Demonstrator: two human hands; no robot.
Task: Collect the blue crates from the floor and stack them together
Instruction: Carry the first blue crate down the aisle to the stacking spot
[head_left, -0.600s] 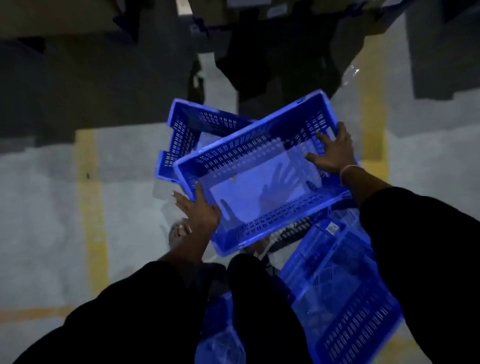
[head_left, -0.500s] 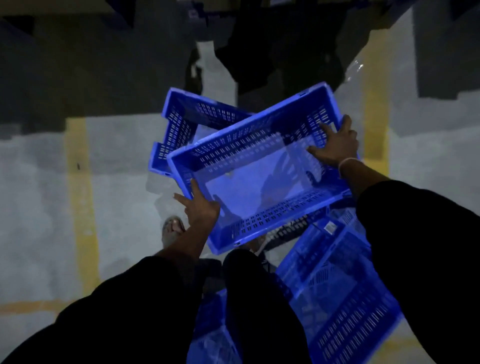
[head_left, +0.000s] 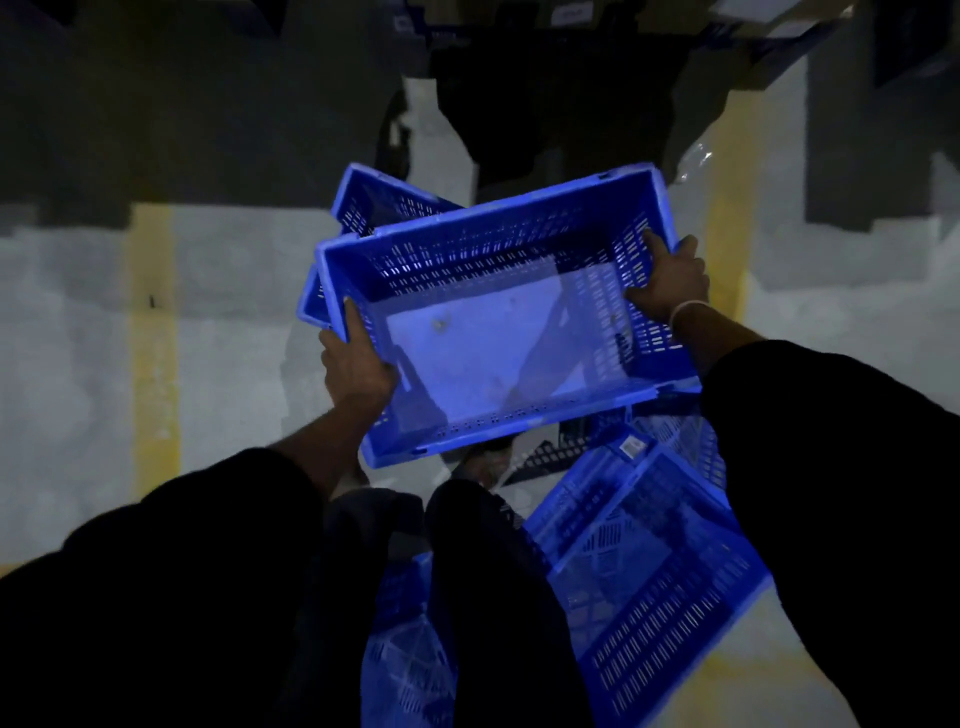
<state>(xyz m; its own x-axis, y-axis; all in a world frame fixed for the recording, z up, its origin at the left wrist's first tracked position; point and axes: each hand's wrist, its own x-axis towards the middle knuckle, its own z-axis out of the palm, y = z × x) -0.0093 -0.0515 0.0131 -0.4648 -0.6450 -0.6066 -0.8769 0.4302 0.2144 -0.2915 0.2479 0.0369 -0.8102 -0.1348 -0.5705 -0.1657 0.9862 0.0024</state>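
Note:
I hold an open blue slotted crate in the air in front of me, its empty floor facing up. My left hand grips its near-left corner and my right hand grips its right end wall. A second blue crate sits on the floor just behind and under the held one, only its far left corner showing. A third blue crate lies on the floor at the lower right, partly hidden by my right sleeve. More blue plastic shows between my legs at the bottom.
The floor is pale concrete with yellow painted lines at the left and right. Dark shadowed shelving or goods fill the top of the view. A black slotted piece lies under the held crate. My dark trouser legs fill the lower middle.
The held crate has risen and turned more level and square to me. My left hand shifted up onto its left corner; my right hand stayed on the right end.

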